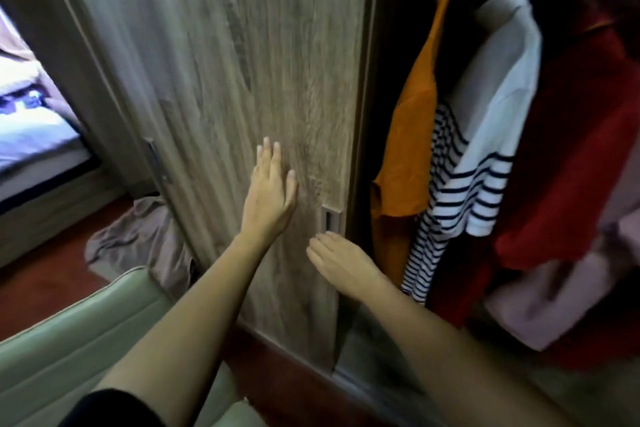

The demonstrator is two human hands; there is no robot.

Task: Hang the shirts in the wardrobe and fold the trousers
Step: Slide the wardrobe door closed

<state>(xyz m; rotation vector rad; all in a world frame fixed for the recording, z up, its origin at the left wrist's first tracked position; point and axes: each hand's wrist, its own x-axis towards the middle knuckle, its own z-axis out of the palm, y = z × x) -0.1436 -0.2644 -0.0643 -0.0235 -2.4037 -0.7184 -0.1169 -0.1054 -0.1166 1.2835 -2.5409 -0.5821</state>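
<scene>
Both bare forearms reach forward and up from the lower edge of the view, the left one coming out of a dark short sleeve (114, 409). The left hand (270, 194) is raised with its back toward the camera, its fingers (266, 152) straight, close together and pointing upward, the palm facing away, holding nothing. The right hand (337, 262) sits lower and just to the right of the left wrist, palm down, its fingers (320, 250) loosely extended and pointing left and up, spread flat and empty.
</scene>
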